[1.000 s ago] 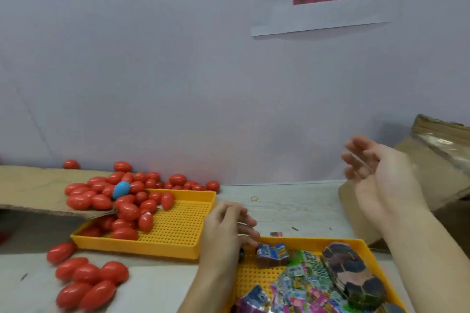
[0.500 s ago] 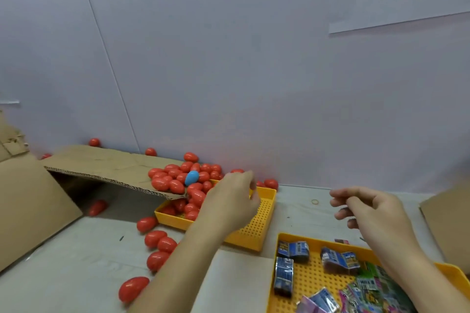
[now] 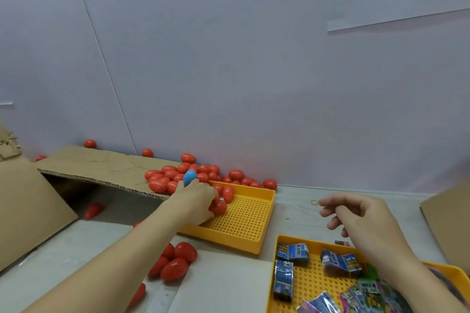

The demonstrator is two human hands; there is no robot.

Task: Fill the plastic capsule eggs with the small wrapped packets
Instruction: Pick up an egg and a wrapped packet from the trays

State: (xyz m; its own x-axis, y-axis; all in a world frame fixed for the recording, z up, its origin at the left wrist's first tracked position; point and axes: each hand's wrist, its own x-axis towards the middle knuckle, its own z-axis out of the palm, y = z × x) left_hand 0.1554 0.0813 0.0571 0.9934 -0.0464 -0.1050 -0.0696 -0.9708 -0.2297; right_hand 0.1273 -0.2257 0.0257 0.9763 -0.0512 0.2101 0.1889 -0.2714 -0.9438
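Note:
My left hand [image 3: 195,200] reaches into the far yellow perforated tray [image 3: 244,223], its fingers and thumb curled round a red capsule egg [image 3: 220,208]. Several more red eggs [image 3: 165,178] and one blue egg [image 3: 189,177] are piled on the tray's left end and on a cardboard flap [image 3: 101,165]. Above the table my right hand [image 3: 361,221] hovers with loosely curled fingers and holds nothing. Below it, a second yellow tray [image 3: 312,284] holds small wrapped packets [image 3: 292,254], blue ones and colourful ones.
Loose red eggs [image 3: 175,264] lie on the table under my left forearm. Cardboard sheets stand at the left [image 3: 25,211] and at the right [image 3: 447,221]. A small rubber band [image 3: 314,202] lies near the wall, which closes off the back.
My view has swung left. My left hand moved from the packet tray's edge out to the egg tray and closed on a red egg. My right hand came down and nearer.

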